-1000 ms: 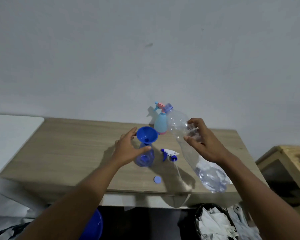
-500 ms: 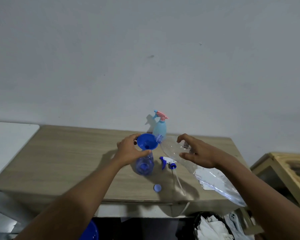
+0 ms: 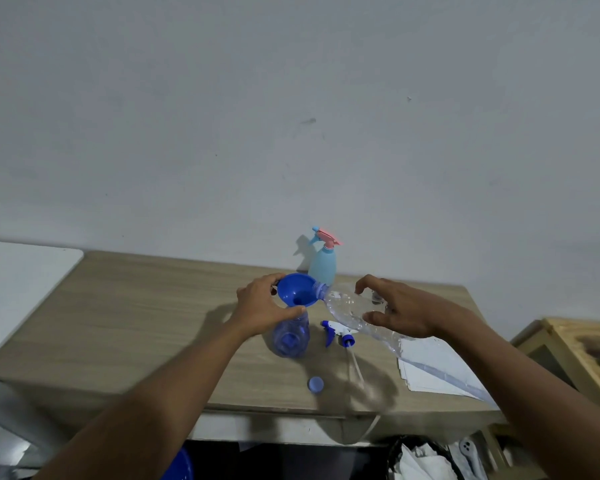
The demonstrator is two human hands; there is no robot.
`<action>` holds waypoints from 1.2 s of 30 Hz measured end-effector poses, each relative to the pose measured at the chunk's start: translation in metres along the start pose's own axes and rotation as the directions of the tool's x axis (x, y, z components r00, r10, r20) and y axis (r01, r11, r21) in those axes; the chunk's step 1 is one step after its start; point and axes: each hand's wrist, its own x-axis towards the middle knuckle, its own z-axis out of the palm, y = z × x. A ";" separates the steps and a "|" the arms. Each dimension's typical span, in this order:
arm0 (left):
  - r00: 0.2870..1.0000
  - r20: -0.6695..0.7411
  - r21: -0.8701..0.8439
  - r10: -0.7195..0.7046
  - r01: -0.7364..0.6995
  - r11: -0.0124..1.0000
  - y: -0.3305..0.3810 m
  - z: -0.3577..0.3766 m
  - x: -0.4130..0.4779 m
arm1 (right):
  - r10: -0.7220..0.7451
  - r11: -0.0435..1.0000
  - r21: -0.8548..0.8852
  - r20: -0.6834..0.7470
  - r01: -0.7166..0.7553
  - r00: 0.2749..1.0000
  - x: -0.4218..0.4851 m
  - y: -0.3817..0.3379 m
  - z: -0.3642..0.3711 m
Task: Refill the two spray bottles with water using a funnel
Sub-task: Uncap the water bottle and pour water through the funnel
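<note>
A blue funnel (image 3: 297, 289) sits in the neck of a clear blue spray bottle (image 3: 289, 336) on the wooden table (image 3: 146, 320). My left hand (image 3: 262, 306) grips the funnel and the bottle's neck. My right hand (image 3: 400, 311) holds a clear plastic water bottle (image 3: 349, 308), tipped nearly flat, with its open mouth at the funnel's right rim. The blue and white spray head (image 3: 338, 333) with its tube lies just right of the bottle. A light blue spray bottle (image 3: 323, 263) with a pink trigger stands behind, by the wall.
A small blue cap (image 3: 316, 383) lies near the table's front edge. White papers (image 3: 433, 370) lie at the right under my forearm. A wooden crate (image 3: 582, 351) stands to the right, a bin with crumpled paper (image 3: 420, 460) below, and a white surface (image 3: 18, 275) at the left.
My right hand has tipped the water bottle from upright down to nearly flat and brought its mouth to the funnel's rim. My left hand has closed on the funnel.
</note>
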 end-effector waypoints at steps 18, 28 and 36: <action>1.000 -0.012 0.013 0.022 -0.022 1.000 0.006 0.001 -0.001 | -0.012 0.998 -0.057 -0.017 0.011 1.000 -0.001 0.003 0.001; 0.998 -0.015 0.004 0.058 -0.058 0.998 0.005 0.003 -0.003 | -0.005 0.998 -0.056 -0.040 0.003 0.999 -0.003 0.009 0.007; 0.998 -0.013 -0.005 0.055 -0.055 0.998 0.007 0.005 -0.002 | -0.016 0.997 0.074 -0.106 0.024 0.994 -0.014 0.019 0.020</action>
